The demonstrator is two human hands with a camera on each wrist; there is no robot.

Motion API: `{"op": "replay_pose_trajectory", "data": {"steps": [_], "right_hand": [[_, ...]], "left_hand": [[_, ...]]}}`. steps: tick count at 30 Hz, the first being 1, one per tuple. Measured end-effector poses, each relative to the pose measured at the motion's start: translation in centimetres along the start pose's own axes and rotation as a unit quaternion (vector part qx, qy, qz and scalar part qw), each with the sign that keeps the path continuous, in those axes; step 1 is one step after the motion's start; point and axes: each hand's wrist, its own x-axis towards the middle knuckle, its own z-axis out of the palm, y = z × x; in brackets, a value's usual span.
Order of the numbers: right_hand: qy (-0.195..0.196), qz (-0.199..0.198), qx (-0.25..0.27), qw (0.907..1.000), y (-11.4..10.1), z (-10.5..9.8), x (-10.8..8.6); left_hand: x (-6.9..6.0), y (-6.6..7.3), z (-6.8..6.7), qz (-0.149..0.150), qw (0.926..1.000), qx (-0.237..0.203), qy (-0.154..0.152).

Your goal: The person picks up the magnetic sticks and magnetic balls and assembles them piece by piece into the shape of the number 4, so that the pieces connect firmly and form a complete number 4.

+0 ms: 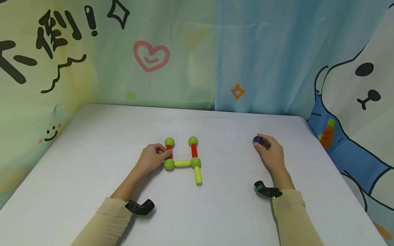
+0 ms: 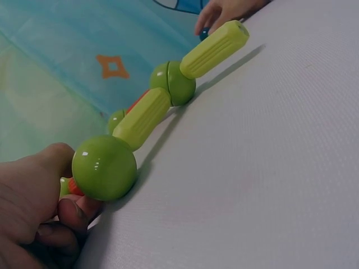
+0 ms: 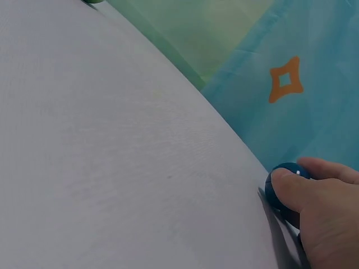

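Note:
On the white table lies a joined figure of magnetic balls and rods: several green balls point(image 1: 195, 162), two red rods point(image 1: 194, 150) and two yellow-green rods point(image 1: 183, 163). My left hand point(image 1: 152, 158) pinches the left red rod between thumb and fingers, just above the lower left green ball point(image 2: 105, 168). One yellow-green rod point(image 1: 198, 176) points towards me, its near end free. Farther right, my right hand point(image 1: 272, 153) pinches a dark blue ball point(image 3: 279, 190) at the table surface. Something dark shows below that ball, partly hidden by the fingers; its kind I cannot tell.
A white cloth covers the table point(image 1: 227, 205). Printed curtains point(image 1: 261, 61) hang behind its far edge and along the sides. Each wrist wears a black camera mount point(image 1: 140, 207). White tabletop lies between the figure and my right hand.

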Motion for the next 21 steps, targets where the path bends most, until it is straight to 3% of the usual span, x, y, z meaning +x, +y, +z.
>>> {"op": "replay_pose_trajectory", "data": {"steps": [6, 16, 21], "right_hand": [[-0.01, 0.002, 0.001, 0.9999, -0.4, 0.0, -0.1], [-0.072, -0.045, 0.026, 0.996, -2.3, 1.0, -0.3], [-0.112, -0.051, 0.033, 0.9918, -4.0, 2.1, -0.7]], "left_hand": [[-0.1, 0.1, -0.2, -0.002, 1.0, -0.003, -0.003], [0.3, 0.6, -0.2, -0.013, 0.9999, -0.004, 0.003], [0.6, 0.4, 0.2, -0.002, 0.9997, 0.007, 0.022]]}}
